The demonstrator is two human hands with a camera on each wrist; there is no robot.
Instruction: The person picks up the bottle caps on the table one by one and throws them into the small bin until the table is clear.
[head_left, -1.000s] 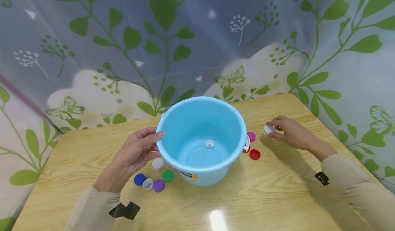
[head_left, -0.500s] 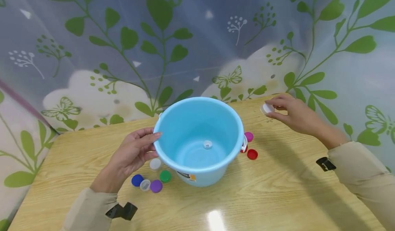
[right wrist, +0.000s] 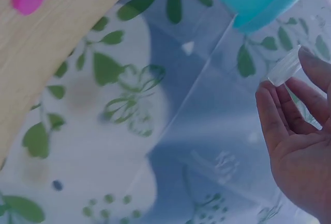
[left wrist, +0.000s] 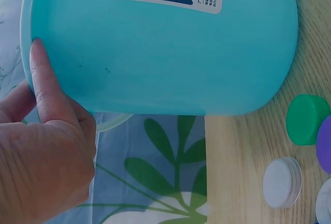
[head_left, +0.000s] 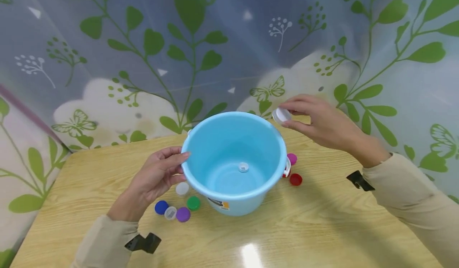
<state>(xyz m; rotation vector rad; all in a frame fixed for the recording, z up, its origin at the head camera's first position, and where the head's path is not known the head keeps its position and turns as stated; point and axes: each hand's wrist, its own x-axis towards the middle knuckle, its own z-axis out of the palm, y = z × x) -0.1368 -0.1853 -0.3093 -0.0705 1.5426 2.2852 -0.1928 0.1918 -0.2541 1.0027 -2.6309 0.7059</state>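
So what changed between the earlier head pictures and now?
The right-hand grip carried its white cap up and leftward, towards the far right rim of the blue bucket. Nothing was newly grasped or released. The left-hand grip stayed on the bucket's rim; the cap inside and the table's visible loose caps look unmoved.

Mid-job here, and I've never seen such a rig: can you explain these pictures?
There's no machine: these are a person's left hand and right hand, both bare. The wide picture is taken from the head, looking forward and down; the others from each wrist. The left hand grips a blue bucket by its rim. The right hand holds a white cap, up off the wooden table. Another cap lies inside the bucket; more lie around it, including a green cap and a red cap.
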